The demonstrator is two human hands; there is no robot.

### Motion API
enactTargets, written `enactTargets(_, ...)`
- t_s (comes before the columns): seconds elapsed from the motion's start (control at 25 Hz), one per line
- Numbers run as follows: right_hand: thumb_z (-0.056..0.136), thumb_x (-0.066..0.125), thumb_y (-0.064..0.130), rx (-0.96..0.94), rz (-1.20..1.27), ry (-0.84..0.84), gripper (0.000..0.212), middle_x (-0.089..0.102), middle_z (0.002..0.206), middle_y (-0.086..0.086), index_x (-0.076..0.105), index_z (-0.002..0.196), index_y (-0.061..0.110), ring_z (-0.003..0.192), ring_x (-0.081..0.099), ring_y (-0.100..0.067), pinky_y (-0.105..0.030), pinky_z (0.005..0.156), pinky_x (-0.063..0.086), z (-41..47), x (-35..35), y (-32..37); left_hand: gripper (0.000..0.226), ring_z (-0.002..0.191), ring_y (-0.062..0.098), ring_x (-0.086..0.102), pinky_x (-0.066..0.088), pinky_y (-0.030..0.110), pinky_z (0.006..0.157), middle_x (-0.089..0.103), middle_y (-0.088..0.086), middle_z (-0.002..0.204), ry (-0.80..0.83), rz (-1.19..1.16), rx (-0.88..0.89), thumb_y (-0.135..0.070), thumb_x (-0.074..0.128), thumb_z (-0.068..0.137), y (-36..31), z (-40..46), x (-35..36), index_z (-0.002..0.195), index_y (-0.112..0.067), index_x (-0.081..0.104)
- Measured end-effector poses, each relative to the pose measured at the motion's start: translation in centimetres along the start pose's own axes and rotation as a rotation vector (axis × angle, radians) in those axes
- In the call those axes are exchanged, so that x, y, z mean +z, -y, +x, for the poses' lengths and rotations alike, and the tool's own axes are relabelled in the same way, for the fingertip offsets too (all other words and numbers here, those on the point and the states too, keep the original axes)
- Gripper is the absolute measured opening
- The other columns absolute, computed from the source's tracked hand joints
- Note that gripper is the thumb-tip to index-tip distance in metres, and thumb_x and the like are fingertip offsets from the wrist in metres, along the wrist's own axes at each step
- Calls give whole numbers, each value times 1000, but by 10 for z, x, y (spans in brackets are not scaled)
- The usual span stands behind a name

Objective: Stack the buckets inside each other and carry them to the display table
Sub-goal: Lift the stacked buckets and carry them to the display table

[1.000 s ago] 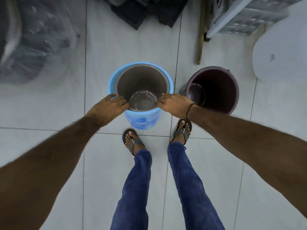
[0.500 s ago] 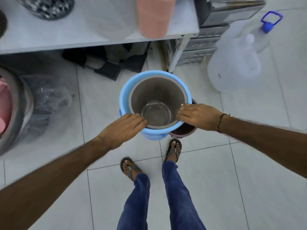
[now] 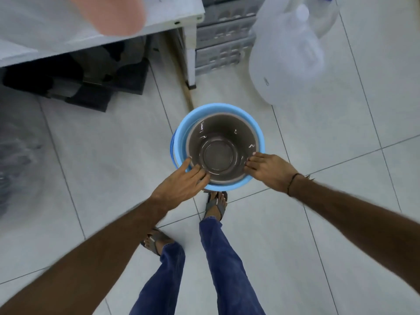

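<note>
Between my two hands sits the bucket stack: a grey bucket [image 3: 221,153] nested inside a blue bucket [image 3: 181,133], only the blue rim showing as a ring around it. My left hand [image 3: 181,185] grips the near-left rim, fingers [image 3: 200,175] curled over the edge into the grey one, thumb on the outside of the blue wall. My right hand [image 3: 268,170] clamps the near-right rim the same way, fingertips [image 3: 248,163] hooked over the edge. Both hands closed on the stack, held above the floor [image 3: 102,167]; I see no contact between it and the tiles.

Both buckets round, smooth plastic. Grey inside glossy with small light glints, flat circular bottom with a raised ring. Blue rim matte, thick lip.

A thin dark band [image 3: 292,184] circles my right wrist. Right under the stack, on my side, is one sandal [image 3: 214,204], the other sandal [image 3: 155,243] further back toward me, blue jeans [image 3: 227,264] above both.

Beyond the stack, away from me: a big translucent water jug [image 3: 288,57] to the right, well apart; a white table [image 3: 68,35] to the left with a blurred pink round thing [image 3: 111,12] on it; grey plastic drawers [image 3: 222,39] between them. Dark objects under the table, too blurred to tell. Floor is pale glossy tile with dark grout lines.
</note>
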State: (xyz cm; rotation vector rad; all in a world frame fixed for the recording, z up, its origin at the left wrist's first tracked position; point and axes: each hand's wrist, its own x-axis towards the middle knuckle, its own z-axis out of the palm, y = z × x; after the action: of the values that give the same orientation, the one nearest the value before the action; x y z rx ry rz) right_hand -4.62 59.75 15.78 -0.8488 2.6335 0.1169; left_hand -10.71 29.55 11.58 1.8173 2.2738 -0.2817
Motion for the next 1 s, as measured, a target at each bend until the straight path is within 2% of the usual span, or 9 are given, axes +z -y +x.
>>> enactTargets(0.12, 98, 45, 6, 68, 60, 183, 35, 66, 130, -9, 62, 129, 9, 126, 57, -29, -40, 118, 36, 15, 64, 16, 76, 125, 38, 53, 38, 61, 110, 56, 20, 135, 148, -63, -54, -2, 80, 71, -17, 17, 35, 137, -4, 43)
enactTargets(0.24, 96, 50, 4, 145, 100, 297, 39, 66, 128, -10, 55, 134, 9, 123, 57, -31, -41, 113, 39, 31, 95, 29, 69, 136, 32, 46, 36, 58, 113, 51, 15, 145, 203, -221, -223, -7, 76, 78, -37, 19, 61, 141, -13, 48)
enactTargets(0.4, 85, 66, 25, 776, 594, 38, 39, 72, 109, -10, 59, 122, 14, 100, 66, -34, -40, 85, 54, 36, 103, 20, 59, 130, 32, 49, 43, 51, 107, 50, 14, 142, 5, -851, -989, -13, 74, 82, -36, 23, 76, 137, -12, 51)
enactTargets(0.48, 81, 74, 41, 1138, 880, 59, 66, 66, 127, -12, 52, 137, 12, 117, 61, -34, -42, 94, 53, 46, 116, 7, 75, 129, 31, 49, 45, 46, 104, 44, 13, 147, 1, -1288, -1460, -22, 79, 81, -22, 29, 92, 145, -13, 40)
enactTargets(0.56, 77, 79, 47, 1355, 1174, 207, 85, 56, 142, -13, 43, 146, 11, 130, 53, -31, -40, 105, 46, 60, 135, -2, 85, 127, 29, 52, 44, 45, 106, 45, 11, 148, 146, -1875, -1724, -31, 79, 81, -10, 34, 111, 150, -16, 32)
enactTargets(0.64, 76, 81, 42, 1469, 1324, 240, 76, 59, 137, -12, 49, 140, 13, 123, 58, -29, -34, 98, 49, 72, 156, -1, 70, 113, 25, 60, 47, 46, 102, 58, 11, 136, 239, -2149, -1691, -34, 78, 81, -5, 41, 131, 141, -14, 47)
enactTargets(0.76, 76, 82, 27, 1567, 1351, 162, 64, 66, 128, -12, 56, 133, 14, 112, 65, -28, -34, 95, 55, 74, 182, 3, 28, 87, 20, 65, 58, 38, 81, 69, 11, 108, 86, -2177, -1645, -28, 78, 81, -6, 48, 153, 103, -15, 66)
enactTargets(0.84, 78, 82, 13, 1604, 1509, 157, 59, 67, 126, -12, 59, 133, 12, 108, 66, -27, -44, 94, 57, 70, 183, 5, 24, 82, 19, 67, 59, 35, 71, 70, 8, 98, 42, -2186, -1621, -28, 81, 79, -5, 40, 155, 94, -17, 67)
enactTargets(1.0, 80, 79, 6, 1557, 1706, 189, 42, 68, 112, -8, 67, 119, 14, 107, 63, -23, -41, 88, 50, 70, 128, 28, 35, 91, 20, 68, 59, 39, 83, 72, 4, 100, 32, -2250, -1603, -36, 84, 74, 0, -22, 125, 101, -18, 70)
